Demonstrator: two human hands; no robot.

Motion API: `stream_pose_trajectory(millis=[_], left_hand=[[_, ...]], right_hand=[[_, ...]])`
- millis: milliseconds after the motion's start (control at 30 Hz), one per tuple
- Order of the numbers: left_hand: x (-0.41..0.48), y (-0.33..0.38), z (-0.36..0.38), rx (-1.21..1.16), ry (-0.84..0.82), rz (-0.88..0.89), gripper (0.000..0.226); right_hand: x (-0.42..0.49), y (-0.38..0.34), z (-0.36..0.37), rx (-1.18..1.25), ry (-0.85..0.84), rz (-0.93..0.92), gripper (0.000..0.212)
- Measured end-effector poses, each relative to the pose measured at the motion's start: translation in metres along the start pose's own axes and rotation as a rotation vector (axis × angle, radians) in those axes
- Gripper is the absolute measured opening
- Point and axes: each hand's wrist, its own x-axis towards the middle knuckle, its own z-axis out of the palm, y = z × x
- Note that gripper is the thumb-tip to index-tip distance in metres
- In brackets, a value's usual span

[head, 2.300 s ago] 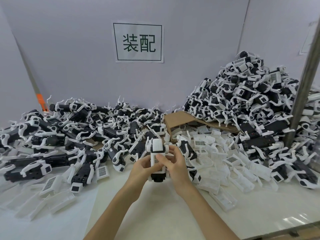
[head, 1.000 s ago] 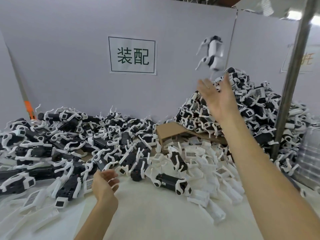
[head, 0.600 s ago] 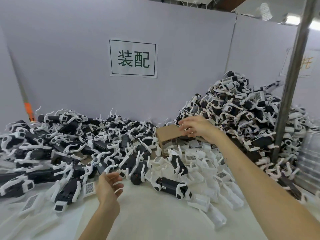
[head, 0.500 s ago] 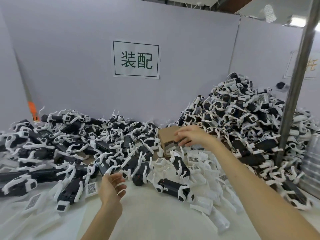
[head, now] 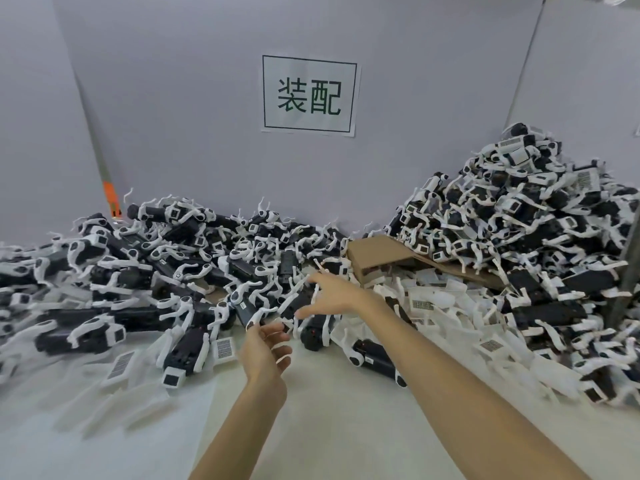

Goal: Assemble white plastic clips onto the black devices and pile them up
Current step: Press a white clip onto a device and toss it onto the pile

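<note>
Bare forearms and right hand; the left hand's fingers wear thin white bands.

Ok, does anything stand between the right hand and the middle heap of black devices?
Nothing visible does. The right hand reaches, fingers spread, over the near edge of the middle heap; the left hand hovers lower and closer to the person, out of that path.
</note>
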Motion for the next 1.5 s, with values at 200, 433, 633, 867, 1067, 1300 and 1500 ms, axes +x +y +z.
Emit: stream_pose_trajectory(millis=[200, 433, 633, 867, 1067, 1300, 1500], left_hand=[[0.002, 0.000, -0.002, -0.006, 0.030, -0.028, 0.034], [0.002, 0.003, -0.004, -0.046, 0.067, -0.066, 0.026], [0.006, 0.000, 0.000, 0.012, 0.075, -0.081, 0.013], [-0.001, 0.001, 0.003, 0.027, -0.104, 0.009, 0.024], [-0.010, 0.001, 0.004, -0.041, -0.382, -0.011, 0.026], [-0.009, -0.003, 0.003, -0.019, -0.586, 0.076, 0.051], [-0.012, -0.005, 0.001, -0.017, -0.558, 0.093, 0.040]], right_hand=[[-0.003, -0.021, 0.030, -0.417, -0.128, 0.043, 0.085], [-0.032, -0.013, 0.027, -0.199, 0.069, -0.121, 0.027], [-0.041, -0.002, 0.000, 0.403, 0.136, -0.081, 0.018], [-0.048, -0.007, -0.007, 0.937, 0.288, -0.139, 0.017], [-0.073, -0.016, -0.020, 1.387, 0.255, -0.213, 0.020], [-0.112, -0.005, 0.024, 1.153, 0.378, -0.172, 0.021], [-0.105, -0.002, 0.049, 1.217, 0.451, -0.146, 0.023]])
